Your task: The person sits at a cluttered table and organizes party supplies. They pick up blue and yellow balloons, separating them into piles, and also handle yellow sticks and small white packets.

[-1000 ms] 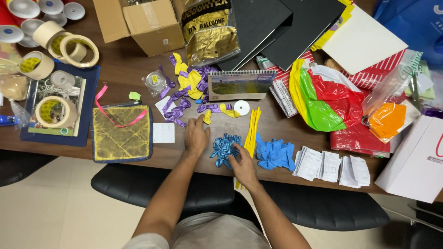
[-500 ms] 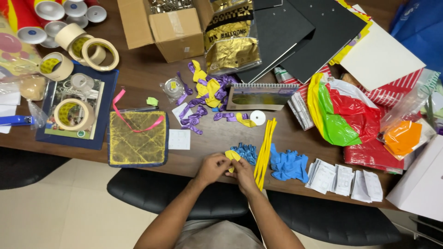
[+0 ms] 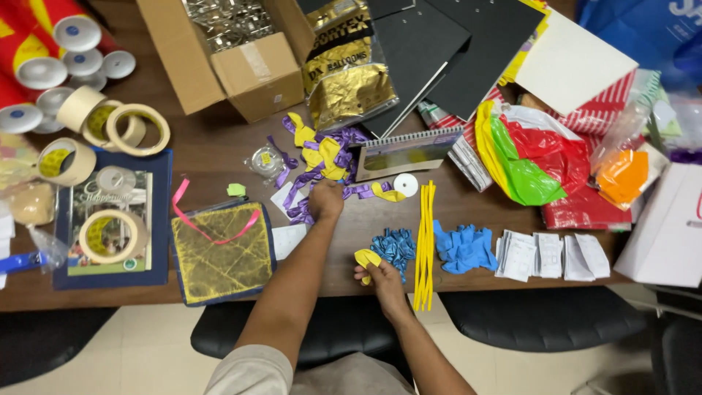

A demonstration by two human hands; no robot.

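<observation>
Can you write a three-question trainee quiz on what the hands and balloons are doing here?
1. True or false: the right hand holds a yellow balloon.
2. The left hand reaches into which pile? A) purple and yellow balloons B) blue gloves C) tape rolls
3. What lies directly between the blue balloons and the blue gloves?

Key: 1 true. 2 A. 3 the long yellow balloons, laid out straight across the table edge.

views: 1 | head camera | looks straight down from above | mid-height over tabletop (image 3: 219, 153) | both forearms enter from bottom edge
</observation>
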